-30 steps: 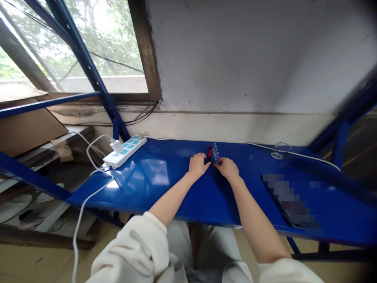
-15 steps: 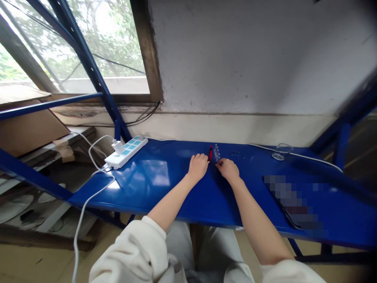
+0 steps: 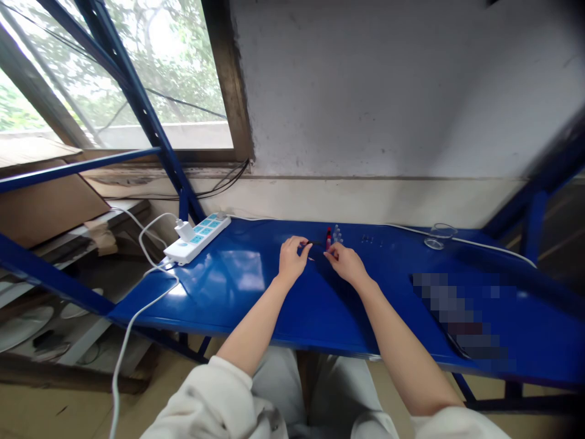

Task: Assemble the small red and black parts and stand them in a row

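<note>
My left hand (image 3: 293,256) is closed in a pinch, with a thin dark rod-like piece (image 3: 315,243) reaching from its fingertips to the right. My right hand (image 3: 346,262) is just across from it, thumb and fingertips pressed together; whatever they hold is too small to make out. Behind the right fingertips stands or lies a small red object (image 3: 328,235), its kind unclear. Beside that is a clear, knobbly plastic strip (image 3: 337,233), partly hidden by the right hand. A tiny pale bit (image 3: 311,259) lies near the left thumb.
Several tiny pieces (image 3: 367,238) lie on the blue table (image 3: 256,299) right of the strip. Farther right are a clear round container (image 3: 434,243) and a blurred-out flat dark item (image 3: 457,317). A white power strip (image 3: 197,239) with a plug and cables sits at the left.
My left hand has shifted slightly left, and the thin dark piece now shows at its fingertips. My right fingertips have moved left, away from the clear strip's near end.
</note>
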The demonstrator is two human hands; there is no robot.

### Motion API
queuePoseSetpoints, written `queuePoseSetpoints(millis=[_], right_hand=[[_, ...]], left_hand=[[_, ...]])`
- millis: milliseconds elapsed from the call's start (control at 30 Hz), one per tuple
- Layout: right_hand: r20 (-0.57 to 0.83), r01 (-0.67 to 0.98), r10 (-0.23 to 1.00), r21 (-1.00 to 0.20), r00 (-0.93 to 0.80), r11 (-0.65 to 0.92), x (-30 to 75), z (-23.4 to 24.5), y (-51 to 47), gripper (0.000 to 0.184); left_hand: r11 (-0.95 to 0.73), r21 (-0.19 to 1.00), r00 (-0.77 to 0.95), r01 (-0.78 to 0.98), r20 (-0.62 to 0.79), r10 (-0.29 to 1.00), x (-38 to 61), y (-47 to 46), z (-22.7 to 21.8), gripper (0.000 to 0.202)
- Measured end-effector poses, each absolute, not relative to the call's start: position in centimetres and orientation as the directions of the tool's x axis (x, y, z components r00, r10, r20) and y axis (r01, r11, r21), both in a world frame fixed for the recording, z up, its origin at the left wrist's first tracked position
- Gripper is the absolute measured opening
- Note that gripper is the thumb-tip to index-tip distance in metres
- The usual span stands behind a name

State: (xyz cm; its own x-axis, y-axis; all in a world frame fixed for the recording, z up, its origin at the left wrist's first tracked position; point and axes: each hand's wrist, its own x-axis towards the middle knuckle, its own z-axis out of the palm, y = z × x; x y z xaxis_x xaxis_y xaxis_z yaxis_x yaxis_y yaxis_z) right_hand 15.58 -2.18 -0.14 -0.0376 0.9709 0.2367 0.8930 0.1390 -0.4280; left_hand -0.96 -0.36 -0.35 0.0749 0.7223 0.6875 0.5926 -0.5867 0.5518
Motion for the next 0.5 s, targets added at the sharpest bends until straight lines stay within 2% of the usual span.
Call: queuePoseSetpoints(millis=[167, 500], right_hand=[[0.270, 0.894, 0.958, -0.399, -0.098, 0.204, 15.02, -0.32, -2.36, 0.015], [0.208, 0.931, 0.977, -0.349, -0.038, 0.110, 15.00, -0.28, -2.41, 0.011]], left_hand=[[-0.640, 0.587, 0.074, 0.496, 0.705, 0.705, -0.68, -1.01, -0.59, 0.011], [-0.624, 0.629, 0.038, 0.463, 0.689, 0.723, -0.70, -1.31, -0.35, 0.011]])
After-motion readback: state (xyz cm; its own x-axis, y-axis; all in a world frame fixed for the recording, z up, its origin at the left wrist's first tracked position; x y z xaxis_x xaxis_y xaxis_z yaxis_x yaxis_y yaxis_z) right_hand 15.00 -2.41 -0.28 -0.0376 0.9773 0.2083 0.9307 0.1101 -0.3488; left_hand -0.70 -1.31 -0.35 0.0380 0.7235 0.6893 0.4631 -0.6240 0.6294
